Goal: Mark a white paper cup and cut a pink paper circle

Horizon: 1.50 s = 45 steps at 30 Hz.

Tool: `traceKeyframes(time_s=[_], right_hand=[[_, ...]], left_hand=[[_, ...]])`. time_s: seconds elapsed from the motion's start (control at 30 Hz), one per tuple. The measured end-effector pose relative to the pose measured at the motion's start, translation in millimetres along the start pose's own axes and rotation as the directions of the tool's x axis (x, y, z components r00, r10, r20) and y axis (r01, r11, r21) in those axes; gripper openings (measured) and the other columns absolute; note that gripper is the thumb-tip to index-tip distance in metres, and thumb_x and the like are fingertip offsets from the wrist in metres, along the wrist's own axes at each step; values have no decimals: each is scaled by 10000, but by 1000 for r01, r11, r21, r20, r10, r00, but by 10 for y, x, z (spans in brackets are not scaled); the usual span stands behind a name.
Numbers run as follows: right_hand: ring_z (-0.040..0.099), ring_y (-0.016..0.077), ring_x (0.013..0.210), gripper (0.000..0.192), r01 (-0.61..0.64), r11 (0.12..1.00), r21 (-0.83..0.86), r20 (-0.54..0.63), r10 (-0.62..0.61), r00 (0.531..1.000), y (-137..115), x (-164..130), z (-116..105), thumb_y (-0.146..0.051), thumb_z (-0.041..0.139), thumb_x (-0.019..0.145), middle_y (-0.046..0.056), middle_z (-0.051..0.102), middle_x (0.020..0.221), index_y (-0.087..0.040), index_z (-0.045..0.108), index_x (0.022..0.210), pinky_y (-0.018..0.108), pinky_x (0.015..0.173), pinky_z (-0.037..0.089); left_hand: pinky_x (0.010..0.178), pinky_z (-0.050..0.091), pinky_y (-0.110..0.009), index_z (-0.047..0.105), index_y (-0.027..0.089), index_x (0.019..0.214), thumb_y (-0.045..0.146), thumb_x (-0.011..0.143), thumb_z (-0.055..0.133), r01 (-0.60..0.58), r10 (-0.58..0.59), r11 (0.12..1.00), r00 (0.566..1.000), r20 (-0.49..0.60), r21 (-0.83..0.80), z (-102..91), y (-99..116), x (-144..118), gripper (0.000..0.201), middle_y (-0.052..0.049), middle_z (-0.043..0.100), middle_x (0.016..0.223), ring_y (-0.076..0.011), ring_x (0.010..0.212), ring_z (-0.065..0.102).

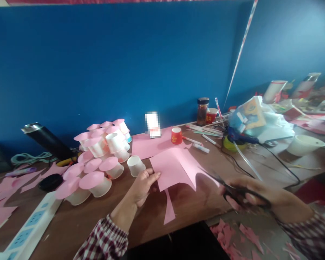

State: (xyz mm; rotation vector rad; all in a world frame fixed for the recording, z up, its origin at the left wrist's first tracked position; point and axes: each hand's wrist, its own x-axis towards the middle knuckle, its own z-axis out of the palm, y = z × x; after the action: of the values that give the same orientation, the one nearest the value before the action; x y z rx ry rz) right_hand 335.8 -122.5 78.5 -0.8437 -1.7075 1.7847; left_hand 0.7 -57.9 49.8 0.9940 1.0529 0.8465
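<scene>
Scissors (222,183) sit in my right hand (250,185), fingers curled around the handles, the blades at the right edge of a pink sheet (170,169). My left hand (143,186) pinches that sheet's near left corner, above the worktop (189,206). With only one corner gripped, the bent paper could sag and pull the cut off its curve. A narrow pink strip (169,211) lies below; I can't tell whether it's attached, but it could snag if it is. Just beyond my left hand, a tilted white cup (136,166) could get knocked by my knuckles, perhaps into the disc-topped cups (99,187). Behind the sheet, a red cup (176,137) could tip if the paper swings back.
</scene>
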Motion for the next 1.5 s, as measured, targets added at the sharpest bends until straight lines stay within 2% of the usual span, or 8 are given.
traceKeyframes(time_s=[0.17,0.27,0.4,0.57,0.87,1.17,1.3,1.5], right_hand=[[521,134,637,559,76,996,42,28,-77,997,-96,229,23,-585,558,793,71,593,781,-141,580,1132,226,538,414],[492,102,555,551,2,998,-65,82,3,997,-59,392,20,-587,530,818,55,596,734,-105,602,1075,222,523,410],[525,112,588,557,-75,992,-102,92,84,992,55,504,32,-596,512,823,52,593,728,-95,611,1046,203,500,412],[520,93,546,567,-90,994,-68,84,96,992,193,514,20,-605,500,825,44,597,726,-98,598,1060,178,459,405],[524,76,522,498,-133,991,31,14,133,991,321,511,-15,-564,546,820,39,606,693,-92,638,948,155,447,408],[550,101,559,520,-161,982,98,-79,169,982,187,556,139,-592,607,754,39,600,708,-118,627,968,153,425,391],[545,100,551,520,-145,984,105,-41,150,988,194,561,170,-598,598,759,27,588,672,-118,619,957,156,432,389],[539,93,531,505,-136,984,119,-35,141,989,242,582,193,-595,584,774,28,590,662,-116,601,935,148,403,360]], left_hand=[[444,330,-187,658,126,934,359,739,678,-48,46,995,999,18,87,-3,43,-50,304,-33,638,692,-86,530,499],[449,333,-193,658,129,950,363,746,669,-31,29,997,999,29,72,13,80,-86,310,-48,655,723,-100,552,521],[465,352,-196,656,143,940,351,726,688,1,-1,1000,1000,-6,20,18,87,-111,300,-47,666,754,-112,586,552],[432,329,-191,644,130,801,344,705,709,-28,28,1000,1000,-12,3,6,54,-94,244,-2,605,614,-76,478,484],[473,360,-200,646,124,915,325,722,699,-3,5,999,1000,29,-44,-4,47,-86,283,-42,651,714,-93,536,522],[438,320,-183,656,122,913,359,723,696,2,-1,1000,999,37,-13,41,-26,-62,307,-38,645,691,-68,490,482],[447,325,-187,659,123,908,372,715,698,-13,13,1000,1000,6,-8,28,-52,-59,318,-30,632,665,-78,506,495],[462,343,-194,661,134,868,392,744,670,-45,41,998,997,67,55,42,-100,-80,287,-4,581,622,-71,498,464]])
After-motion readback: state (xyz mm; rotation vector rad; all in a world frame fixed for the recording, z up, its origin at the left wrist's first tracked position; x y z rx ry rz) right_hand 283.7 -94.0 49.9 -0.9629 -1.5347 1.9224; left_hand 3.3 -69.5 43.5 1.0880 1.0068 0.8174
